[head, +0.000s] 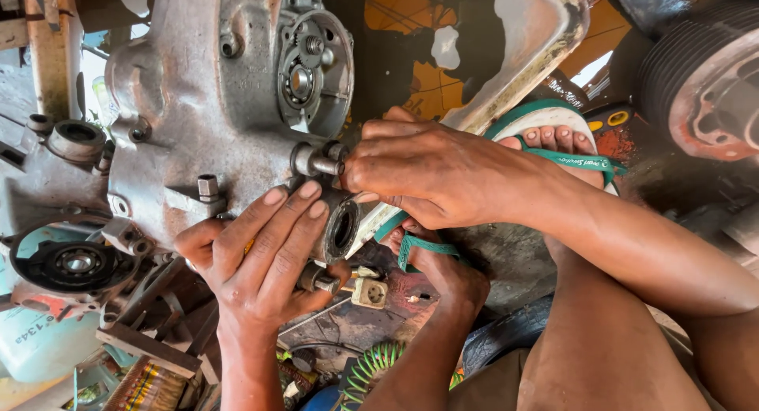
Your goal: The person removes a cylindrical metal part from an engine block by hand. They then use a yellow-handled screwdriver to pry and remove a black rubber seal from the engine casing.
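Observation:
A grey metal engine casing (pixel 182 87) with a bearing (pixel 300 80) in it fills the upper left. My right hand (pixel 419 174) reaches in from the right, and its fingertips pinch a short steel bolt (pixel 315 162) that sticks out of the casing's lower edge. Just below, my left hand (pixel 257 253) comes up from the bottom. Its fingers lie over the casing beside a round hollow mount (pixel 341 229), and its thumb rests by a second stud (pixel 315 280).
Another casing part with a black bearing (pixel 75 262) lies at the left. At the top right is a tyred wheel (pixel 704 79). My feet in green sandals (pixel 553 138) rest behind my hands. Below them are a small beige socket (pixel 369 292), a green coil (pixel 371 365) and a pale blue cylinder (pixel 35 344).

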